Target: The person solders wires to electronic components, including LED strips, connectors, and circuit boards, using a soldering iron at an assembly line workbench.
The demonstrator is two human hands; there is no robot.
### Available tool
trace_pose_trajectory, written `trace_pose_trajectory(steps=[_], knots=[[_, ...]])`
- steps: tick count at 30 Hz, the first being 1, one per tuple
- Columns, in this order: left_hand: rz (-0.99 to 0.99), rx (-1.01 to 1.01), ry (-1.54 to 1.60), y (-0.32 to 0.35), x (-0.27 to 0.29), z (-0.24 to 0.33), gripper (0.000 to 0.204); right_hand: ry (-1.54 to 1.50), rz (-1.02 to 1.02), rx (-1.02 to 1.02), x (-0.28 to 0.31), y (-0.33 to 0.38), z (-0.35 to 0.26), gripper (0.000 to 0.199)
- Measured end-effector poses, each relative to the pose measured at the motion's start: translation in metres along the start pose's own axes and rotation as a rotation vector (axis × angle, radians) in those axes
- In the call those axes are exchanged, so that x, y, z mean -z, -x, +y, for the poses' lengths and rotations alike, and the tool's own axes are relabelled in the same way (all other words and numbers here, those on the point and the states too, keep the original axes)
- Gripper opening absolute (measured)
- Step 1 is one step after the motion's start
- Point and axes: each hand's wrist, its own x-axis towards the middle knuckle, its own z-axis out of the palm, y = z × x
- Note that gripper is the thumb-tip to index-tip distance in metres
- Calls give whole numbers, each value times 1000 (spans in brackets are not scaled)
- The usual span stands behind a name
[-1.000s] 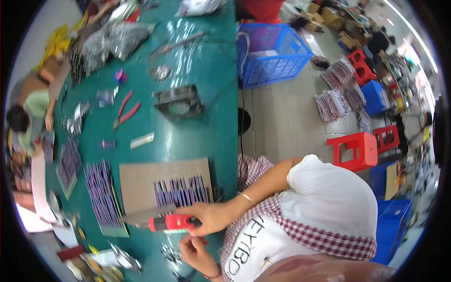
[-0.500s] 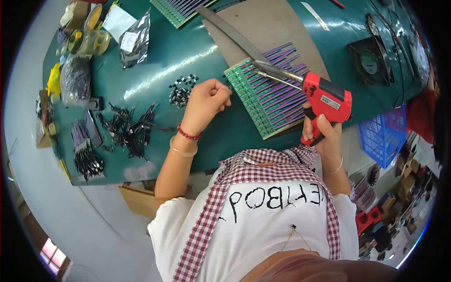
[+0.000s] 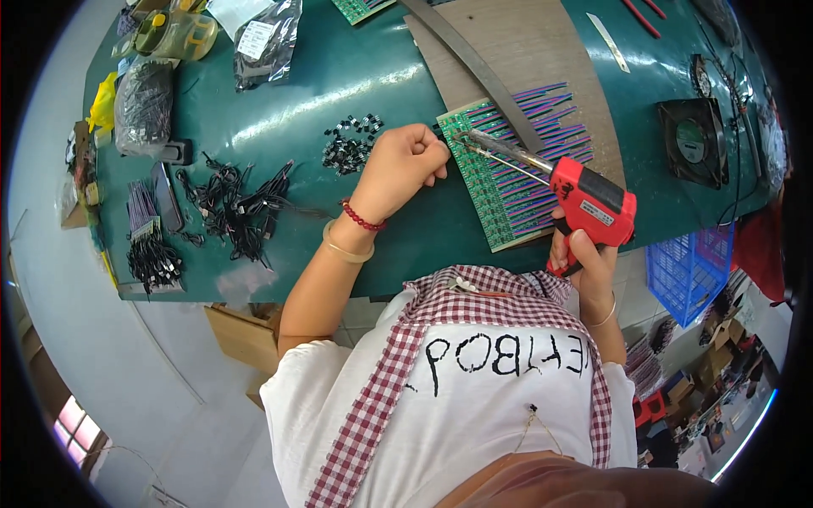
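My right hand [image 3: 584,258] grips the handle of a red and black soldering gun [image 3: 597,203], its metal barrel reaching left. The gun's tip is over the left edge of a green circuit board panel [image 3: 478,190], at its upper end. Rows of purple and blue wires [image 3: 550,182] run rightward off this panel. My left hand [image 3: 406,165] is closed in a pinch beside the panel's left edge. What its fingers hold is hidden. Just left of that hand lies a pile of small black and silver parts [image 3: 345,154].
A flat metal bar [image 3: 478,63] lies across a brown board [image 3: 542,42] under the panel. Black cables [image 3: 229,207] and a bundle of wired connectors [image 3: 152,245] sit at left. A black fan [image 3: 693,140] stands at right, above a blue plastic basket [image 3: 690,271].
The view has shifted, so the table's things appear moved. The soldering gun's tip has come leftward over the panel, closer to its left edge. My left hand stays pinched beside that edge.
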Motion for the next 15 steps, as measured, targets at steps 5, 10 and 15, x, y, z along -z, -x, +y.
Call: trace_pose_trajectory(steps=[5, 10, 15], knots=[[-6, 5, 12, -1, 0, -1, 11, 19, -17, 3, 1, 1, 1, 36], [-5, -12, 4, -1, 0, -2, 11, -34, 28, -23, 0, 3, 2, 26], [-7, 1, 8, -1, 0, -1, 11, -30, 28, -18, 1, 4, 4, 20]])
